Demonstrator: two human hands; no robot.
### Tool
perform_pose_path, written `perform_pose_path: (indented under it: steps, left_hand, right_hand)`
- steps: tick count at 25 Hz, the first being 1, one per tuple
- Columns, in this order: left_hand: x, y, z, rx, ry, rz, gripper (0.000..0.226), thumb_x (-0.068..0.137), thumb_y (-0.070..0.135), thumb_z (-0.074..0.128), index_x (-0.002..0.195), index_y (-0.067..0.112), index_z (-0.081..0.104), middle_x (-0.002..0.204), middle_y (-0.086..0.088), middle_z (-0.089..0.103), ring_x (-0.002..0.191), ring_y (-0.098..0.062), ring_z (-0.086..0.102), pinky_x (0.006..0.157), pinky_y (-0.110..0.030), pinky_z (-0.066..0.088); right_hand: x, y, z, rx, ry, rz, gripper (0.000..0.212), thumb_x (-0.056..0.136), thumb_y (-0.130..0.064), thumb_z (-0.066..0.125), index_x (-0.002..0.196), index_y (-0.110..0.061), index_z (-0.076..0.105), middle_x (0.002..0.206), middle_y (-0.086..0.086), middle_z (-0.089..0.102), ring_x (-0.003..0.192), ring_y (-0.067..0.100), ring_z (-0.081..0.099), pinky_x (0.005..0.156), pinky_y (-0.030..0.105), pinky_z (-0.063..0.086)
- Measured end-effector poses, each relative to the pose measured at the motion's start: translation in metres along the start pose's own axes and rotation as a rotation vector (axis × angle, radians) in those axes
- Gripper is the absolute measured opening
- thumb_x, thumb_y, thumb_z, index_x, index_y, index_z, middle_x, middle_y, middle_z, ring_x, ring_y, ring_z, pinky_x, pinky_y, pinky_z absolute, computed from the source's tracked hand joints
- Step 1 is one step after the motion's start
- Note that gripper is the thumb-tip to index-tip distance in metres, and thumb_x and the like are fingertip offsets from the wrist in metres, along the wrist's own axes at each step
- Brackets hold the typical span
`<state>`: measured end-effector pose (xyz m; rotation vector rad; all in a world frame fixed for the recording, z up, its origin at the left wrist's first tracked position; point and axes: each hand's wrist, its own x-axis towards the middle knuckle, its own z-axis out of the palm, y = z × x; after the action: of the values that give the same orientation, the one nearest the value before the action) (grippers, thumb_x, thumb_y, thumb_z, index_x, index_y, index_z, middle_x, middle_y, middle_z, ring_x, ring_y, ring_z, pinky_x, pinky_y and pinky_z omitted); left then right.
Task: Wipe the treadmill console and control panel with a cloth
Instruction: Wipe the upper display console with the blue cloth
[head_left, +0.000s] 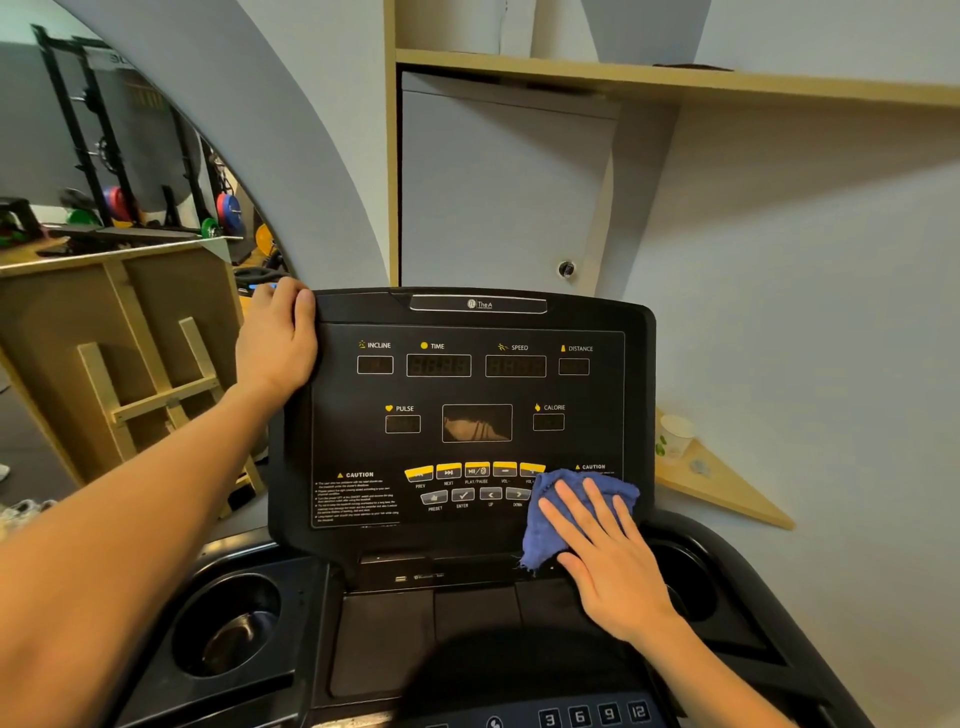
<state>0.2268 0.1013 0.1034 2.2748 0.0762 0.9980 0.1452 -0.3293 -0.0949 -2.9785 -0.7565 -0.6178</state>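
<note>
Flat right hand on nubbly blue cloth, glossy black console

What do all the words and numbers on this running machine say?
On the black treadmill console panel:
"TheA"
"INCLINE"
"TIME"
"SPEED"
"DISTANCE"
"PULSE"
"CALORIE"
"CAUTION", twice; the small print under it is too small to read.
Under the yellow and grey buttons: "PREV", "NEXT", "PLAY/PAUSE", "VOL-", "PRESET", "ENTER", "UP", "DOWN".
On the lower keys: "3", "6", "9", "12".

Blue cloth (crumpled) lies on black console's lower-right corner.
</note>
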Motion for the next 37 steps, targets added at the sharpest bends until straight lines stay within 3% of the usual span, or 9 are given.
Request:
perform_pose_path:
  steps: [3,10,17,24,30,37]
  left_hand:
    - [0.0,0.001,-0.001,-0.004,0.002,-0.001,0.036,0.106,0.038,0.03,0.113,0.012,0.054,0.114,-0.014,0.054,0.092,-0.017,0.046,0.079,-0.036,0.038]
    - [0.002,-0.002,0.003,-0.003,0.019,0.009,0.034,0.106,0.037,0.031,0.112,0.012,0.054,0.11,-0.013,0.053,0.09,-0.018,0.046,0.077,-0.035,0.037]
    - [0.004,-0.007,0.007,-0.001,0.037,0.014,0.032,0.105,0.038,0.031,0.109,0.016,0.053,0.103,-0.009,0.051,0.087,-0.021,0.048,0.075,-0.037,0.039]
    - [0.004,-0.009,0.007,0.02,0.037,0.018,0.032,0.105,0.039,0.03,0.109,0.015,0.052,0.105,-0.011,0.052,0.087,-0.022,0.049,0.075,-0.037,0.04]
    - [0.0,0.0,0.002,0.014,0.019,0.011,0.032,0.106,0.037,0.031,0.108,0.013,0.052,0.109,-0.013,0.052,0.089,-0.026,0.051,0.076,-0.037,0.037]
    - [0.001,-0.003,0.003,0.036,0.012,-0.004,0.033,0.105,0.039,0.03,0.109,0.014,0.052,0.113,-0.013,0.052,0.093,-0.033,0.056,0.077,-0.039,0.04]
  right_hand:
    - [0.0,0.005,0.003,0.023,0.012,0.073,0.057,0.109,-0.049,0.005,0.163,-0.035,0.004,0.169,0.0,0.023,0.158,0.024,0.011,0.123,0.048,0.012]
    - [0.008,0.012,0.007,0.013,0.042,0.121,0.056,0.109,-0.046,0.003,0.164,-0.034,0.003,0.168,0.004,0.026,0.156,0.032,0.021,0.123,0.051,0.013]
    - [0.043,0.021,-0.007,-0.022,0.11,0.195,0.06,0.108,-0.05,0.006,0.163,-0.028,0.017,0.171,0.003,0.011,0.159,0.03,0.004,0.125,0.054,0.009]
    - [0.094,0.029,-0.035,-0.001,0.2,0.249,0.06,0.107,-0.052,0.005,0.163,-0.033,-0.001,0.172,0.003,0.006,0.159,0.03,0.001,0.126,0.056,0.008]
    - [0.122,0.029,-0.059,-0.001,0.206,0.26,0.062,0.104,-0.053,-0.002,0.163,-0.033,-0.003,0.172,0.001,-0.002,0.159,0.03,-0.004,0.125,0.058,0.009]
    - [0.142,0.029,-0.072,-0.014,0.206,0.257,0.062,0.103,-0.049,0.008,0.161,-0.035,-0.008,0.171,-0.003,-0.01,0.158,0.03,-0.007,0.125,0.059,0.008]
